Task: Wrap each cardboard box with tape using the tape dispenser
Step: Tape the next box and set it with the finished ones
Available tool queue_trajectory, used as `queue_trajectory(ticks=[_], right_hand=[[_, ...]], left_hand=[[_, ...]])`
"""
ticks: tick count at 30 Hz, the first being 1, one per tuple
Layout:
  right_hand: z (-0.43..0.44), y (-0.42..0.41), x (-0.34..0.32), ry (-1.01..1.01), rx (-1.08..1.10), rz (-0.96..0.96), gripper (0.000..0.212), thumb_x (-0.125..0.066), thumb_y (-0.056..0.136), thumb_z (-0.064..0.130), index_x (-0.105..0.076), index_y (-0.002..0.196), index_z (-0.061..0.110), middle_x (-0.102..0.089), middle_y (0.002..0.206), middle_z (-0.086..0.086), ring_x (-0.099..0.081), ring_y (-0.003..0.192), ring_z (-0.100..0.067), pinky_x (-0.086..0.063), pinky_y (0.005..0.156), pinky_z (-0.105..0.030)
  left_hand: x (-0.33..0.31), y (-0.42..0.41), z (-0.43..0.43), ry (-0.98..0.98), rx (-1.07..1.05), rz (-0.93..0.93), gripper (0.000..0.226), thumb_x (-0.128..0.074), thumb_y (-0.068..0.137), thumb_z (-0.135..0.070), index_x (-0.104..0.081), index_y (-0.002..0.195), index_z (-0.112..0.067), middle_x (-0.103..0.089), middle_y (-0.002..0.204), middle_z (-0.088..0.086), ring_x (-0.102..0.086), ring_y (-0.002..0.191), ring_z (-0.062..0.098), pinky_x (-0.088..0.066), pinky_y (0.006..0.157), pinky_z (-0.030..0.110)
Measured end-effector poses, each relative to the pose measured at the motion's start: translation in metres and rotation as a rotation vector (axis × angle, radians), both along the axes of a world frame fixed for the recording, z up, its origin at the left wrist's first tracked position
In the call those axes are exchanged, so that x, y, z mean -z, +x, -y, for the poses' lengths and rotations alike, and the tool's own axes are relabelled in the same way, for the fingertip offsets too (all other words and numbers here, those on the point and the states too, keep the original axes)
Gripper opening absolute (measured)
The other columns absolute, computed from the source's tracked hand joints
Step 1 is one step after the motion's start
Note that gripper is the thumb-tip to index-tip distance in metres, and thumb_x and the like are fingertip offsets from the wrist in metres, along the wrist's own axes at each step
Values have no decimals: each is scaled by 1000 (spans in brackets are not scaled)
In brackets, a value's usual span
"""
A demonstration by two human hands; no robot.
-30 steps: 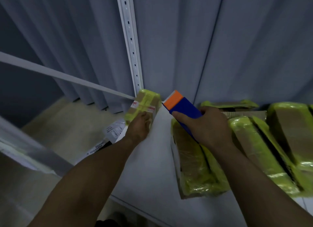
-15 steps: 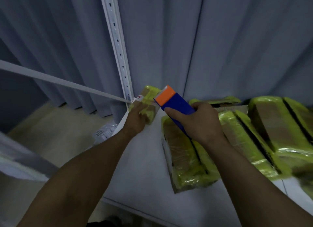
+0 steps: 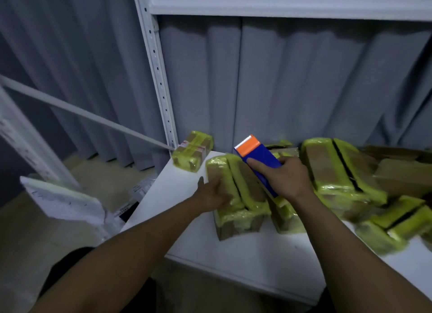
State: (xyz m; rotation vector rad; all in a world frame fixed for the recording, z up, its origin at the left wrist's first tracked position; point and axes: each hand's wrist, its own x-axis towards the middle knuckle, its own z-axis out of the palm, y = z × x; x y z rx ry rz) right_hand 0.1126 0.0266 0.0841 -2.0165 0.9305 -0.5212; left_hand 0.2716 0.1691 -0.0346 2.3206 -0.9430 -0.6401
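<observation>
Not much text to read here, tbh. The only label I can spot is a red-and-white strip (image 3: 185,143) on the small cardboard box wrapped in yellow-green tape (image 3: 192,153) that sits well beyond the left hand (image 3: 214,193), at the far corner of the white shelf board (image 3: 245,254), and its print is too blurry to make out. Same for the printed paper sheets (image 3: 140,190) down on the floor, left of that hand. The left hand is loose and flat, fingers relaxed, resting on the near long cardboard box banded in yellow-green tape (image 3: 222,166). The right hand (image 3: 288,179) has its fingers wrapped round the blue tape dispenser with the orange toothed head (image 3: 258,157), held just over that same box. More yellow-taped boxes (image 3: 332,167) are piled to the right of the right hand.
</observation>
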Motion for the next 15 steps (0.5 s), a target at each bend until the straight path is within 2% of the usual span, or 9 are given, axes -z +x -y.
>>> queue_trajectory(ticks=[1,3,4,6,8,9,11,13,15], right_hand=[[1,-9,1,10,1,-12,60,-83,68,67,-62,67,11,-62,63,0,-60,59,-15,-36,50,-30],[-2,-24,0,17,-10,-34,57,-83,71,64,-60,64,12,-61,61,0,-58,57,-13,-35,50,-29],[-4,-30,0,24,-15,-44,56,-83,71,63,-60,63,13,-60,61,0,-57,57,-13,-35,50,-29],[-6,-38,0,36,-32,-74,57,-83,70,65,-62,64,13,-62,63,-1,-59,59,-15,-38,51,-30],[-9,-43,-1,49,-50,-98,60,-83,68,68,-67,69,10,-66,67,-2,-63,63,-17,-42,54,-31],[-9,-44,1,59,-60,-98,61,-83,67,69,-67,69,10,-66,66,-2,-63,62,-16,-42,53,-30],[-10,-46,3,73,-88,-115,60,-83,67,69,-67,68,11,-65,65,-1,-63,61,-15,-42,52,-28],[-11,-46,5,86,-121,-149,65,-82,65,73,-71,77,9,-70,73,-3,-68,67,-16,-51,58,-35],[-12,-45,8,94,-139,-173,72,-80,64,77,-73,85,8,-73,81,-5,-71,73,-20,-57,66,-39]], left_hand=[[4,-4,-4,32,37,104,98,-49,77,-81,-16,156,-34,-12,164,3,-4,152,33,-10,121,56],[16,-10,-15,155,39,278,86,-34,87,-79,-7,157,-37,9,165,-6,21,149,32,-4,117,64],[19,-14,-19,186,42,306,84,-30,88,-80,-3,156,-39,10,165,-10,22,149,32,-4,115,67],[15,-28,-24,254,11,255,85,-28,85,-83,-4,155,-40,-3,165,-10,4,152,35,-1,115,68],[4,-48,-28,392,-1,284,81,-31,86,-79,-17,154,-35,-17,163,-4,-14,149,38,6,109,73],[-2,-56,-30,458,-11,319,79,-32,86,-77,-24,151,-34,-25,160,-1,-20,147,36,10,105,75],[-10,-61,-40,527,-11,325,75,-37,88,-74,-26,151,-35,-31,157,-1,-19,148,32,12,107,73],[-15,-53,-53,390,-13,322,72,-47,92,-64,-25,153,-34,-27,160,-1,-18,149,27,0,118,62],[-26,-40,-61,191,83,333,69,-64,92,-39,-32,152,-28,-25,161,3,-21,149,27,-14,121,48]])
